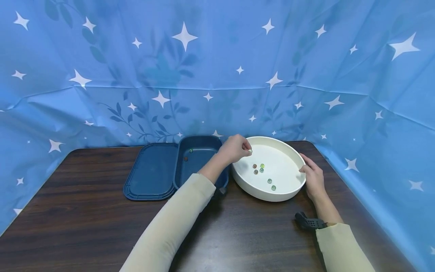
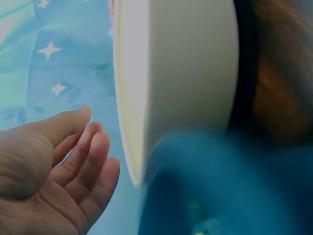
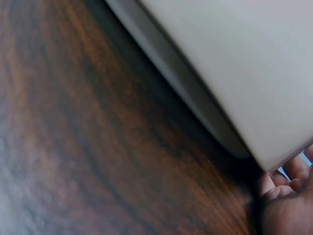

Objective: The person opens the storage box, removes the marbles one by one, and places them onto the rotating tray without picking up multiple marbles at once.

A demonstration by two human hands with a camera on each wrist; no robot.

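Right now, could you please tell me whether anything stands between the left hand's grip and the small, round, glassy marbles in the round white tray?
Nothing visible does: the marbles lie uncovered in the tray, and the left hand's grip appears above its left rim. The right hand holds the right rim, clear of that path.

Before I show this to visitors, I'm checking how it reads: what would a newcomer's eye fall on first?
Probably the round white tray, right of centre and bright against the dark table, with small marbles scattered inside. Over its left edge, the left hand pinches a tiny pale object, while the right hand holds the tray's right edge. Behind the table, a starry blue curtain fills the background.
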